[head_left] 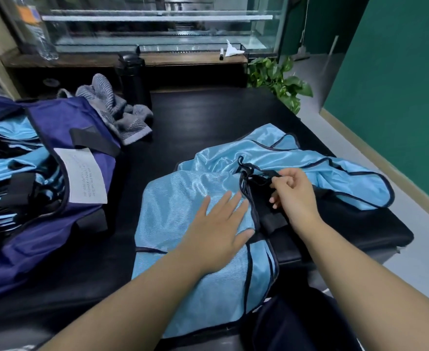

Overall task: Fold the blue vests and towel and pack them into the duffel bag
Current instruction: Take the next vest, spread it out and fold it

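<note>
Blue vest (183,198) lies under my flat left hand (221,224) — my right hand (293,191) pinches its black strap (271,174).

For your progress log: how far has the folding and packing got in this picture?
Done: some blue vests already lie inside the open duffel bag. In hand: one vest is spread on the table; the left hand presses it flat while the right hand pinches its black strap. Left: finish folding and packing this vest, then fold the grey towel, which lies crumpled behind the bag.
</note>
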`<state>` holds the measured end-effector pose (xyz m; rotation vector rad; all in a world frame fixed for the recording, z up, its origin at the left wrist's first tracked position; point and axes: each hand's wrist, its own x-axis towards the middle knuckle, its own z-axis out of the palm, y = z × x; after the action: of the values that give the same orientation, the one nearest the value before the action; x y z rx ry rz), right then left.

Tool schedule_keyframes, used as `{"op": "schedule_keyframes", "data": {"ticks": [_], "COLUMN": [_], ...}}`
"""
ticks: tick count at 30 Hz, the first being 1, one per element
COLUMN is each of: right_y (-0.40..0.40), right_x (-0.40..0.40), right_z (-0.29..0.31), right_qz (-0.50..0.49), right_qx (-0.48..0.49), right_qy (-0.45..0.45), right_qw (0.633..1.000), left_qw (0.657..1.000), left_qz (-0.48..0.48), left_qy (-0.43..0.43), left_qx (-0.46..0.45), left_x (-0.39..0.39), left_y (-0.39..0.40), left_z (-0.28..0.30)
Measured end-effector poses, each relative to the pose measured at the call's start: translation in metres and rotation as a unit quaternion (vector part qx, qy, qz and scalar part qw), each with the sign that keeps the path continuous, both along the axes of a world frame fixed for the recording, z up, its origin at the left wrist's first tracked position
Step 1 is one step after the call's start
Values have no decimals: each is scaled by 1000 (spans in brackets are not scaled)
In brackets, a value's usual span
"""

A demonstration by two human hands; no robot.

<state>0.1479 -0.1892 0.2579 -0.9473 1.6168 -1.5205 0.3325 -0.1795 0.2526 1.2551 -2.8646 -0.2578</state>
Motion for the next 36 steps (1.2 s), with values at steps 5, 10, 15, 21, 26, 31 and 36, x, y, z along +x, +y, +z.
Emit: {"op": "schedule_keyframes", "data": {"ticks": [5,10,15,21,26,31,36], "right_y": [1,-8,-31,-46,-54,-56,-59], "right_x": [8,33,47,27,29,28,18], "right_z": [3,36,49,62,66,65,75], "right_qz": [-2,86,281,277,317,351,356], "right_qx": [-27,-151,-53,128,175,209,216], "right_qy": [79,331,568,652,661,641,574], "right_qw": [997,927,772,694,657,649,705], "left_qw": [1000,999,991,977,969,968,967], "left_qz": [24,23,-37,151,123,114,87], "left_qy": [8,34,53,144,124,122,75], "left_qx": [4,10,114,44,174,186,228], "left_x": [-6,-11,2,65,77,77,83], "left_y": [1,-3,-26,-99,-118,-125,-121], "left_z": [-4,-7,21,37,47,70,89]}}
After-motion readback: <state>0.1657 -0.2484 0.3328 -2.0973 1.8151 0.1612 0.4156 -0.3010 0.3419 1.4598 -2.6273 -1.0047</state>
